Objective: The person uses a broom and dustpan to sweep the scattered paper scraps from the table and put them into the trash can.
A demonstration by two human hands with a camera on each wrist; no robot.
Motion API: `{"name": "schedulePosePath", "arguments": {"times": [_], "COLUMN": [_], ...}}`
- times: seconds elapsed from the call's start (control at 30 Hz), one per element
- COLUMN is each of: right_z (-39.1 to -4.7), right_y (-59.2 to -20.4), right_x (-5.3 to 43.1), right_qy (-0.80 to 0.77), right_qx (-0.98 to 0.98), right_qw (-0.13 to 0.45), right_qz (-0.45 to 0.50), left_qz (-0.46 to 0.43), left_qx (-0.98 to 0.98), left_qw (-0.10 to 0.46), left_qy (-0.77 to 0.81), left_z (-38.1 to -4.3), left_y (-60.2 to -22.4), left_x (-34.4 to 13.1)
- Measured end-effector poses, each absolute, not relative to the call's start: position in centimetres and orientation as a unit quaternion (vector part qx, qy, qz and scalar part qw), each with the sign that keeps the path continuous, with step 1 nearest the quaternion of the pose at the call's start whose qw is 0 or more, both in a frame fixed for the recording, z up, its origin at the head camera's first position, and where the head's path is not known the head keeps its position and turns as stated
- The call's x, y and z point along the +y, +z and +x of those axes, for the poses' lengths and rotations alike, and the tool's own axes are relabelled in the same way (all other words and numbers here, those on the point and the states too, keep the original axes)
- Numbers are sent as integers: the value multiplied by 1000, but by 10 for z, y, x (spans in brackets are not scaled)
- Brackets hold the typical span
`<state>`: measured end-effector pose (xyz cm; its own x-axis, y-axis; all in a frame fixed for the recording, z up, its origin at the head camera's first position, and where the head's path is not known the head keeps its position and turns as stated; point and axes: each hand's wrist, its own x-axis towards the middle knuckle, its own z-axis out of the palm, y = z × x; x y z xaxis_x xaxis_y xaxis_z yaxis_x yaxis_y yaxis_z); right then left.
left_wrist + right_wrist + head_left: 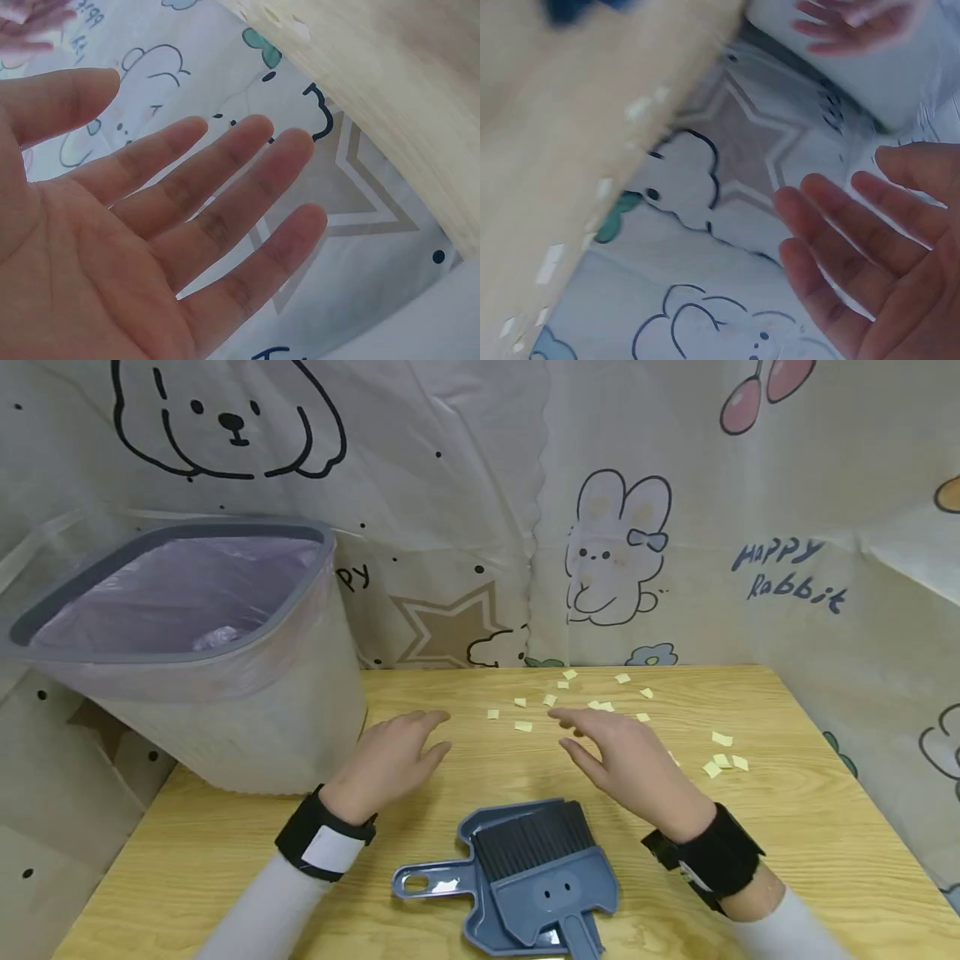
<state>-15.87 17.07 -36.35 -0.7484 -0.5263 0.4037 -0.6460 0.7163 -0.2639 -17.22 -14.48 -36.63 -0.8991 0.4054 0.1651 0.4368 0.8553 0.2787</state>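
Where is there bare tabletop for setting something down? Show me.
Bare wood-grain tabletop lies between its right edge and the right wristband. Another patch lies between the waste bin and left forearm; a smaller one between left hand and right hand, behind the dustpan. Crowded: the back, strewn with yellow paper scraps, and front centre, under the dustpan and hand brush.

The person is wearing pale grey-white sleeves (251,906). A broad black band (303,837) is wrapping the left wrist, with a white rectangular patch (332,849) standing out on it. A second black band (722,852) is circling the right wrist, a small dark block (662,849) jutting from its inner side.
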Motion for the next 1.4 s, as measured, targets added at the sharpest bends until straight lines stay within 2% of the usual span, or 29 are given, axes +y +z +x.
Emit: {"name": "schedulePosePath", "arguments": {"times": [0.13, 0.5, 0.73, 1.4], "right_z": [-134, -87, -65, -35], "right_y": [-377, -406, -414, -439], "right_x": [183, 194, 197, 182], "right_qy": [157, 144, 167, 154], "right_qx": [-900, -861, -860, -809], "right_qw": [159, 101, 0, 37], "right_qz": [375, 478, 482, 566], "left_qz": [-225, -218, -222, -232], "left_qx": [-960, -960, -956, -955], "left_qw": [51, 20, 13, 1], "left_qy": [-158, -176, -189, -187], "left_z": [-158, -144, -137, -125], "left_y": [-367, -374, -374, -369], "left_x": [-153, -169, -170, -166]}}
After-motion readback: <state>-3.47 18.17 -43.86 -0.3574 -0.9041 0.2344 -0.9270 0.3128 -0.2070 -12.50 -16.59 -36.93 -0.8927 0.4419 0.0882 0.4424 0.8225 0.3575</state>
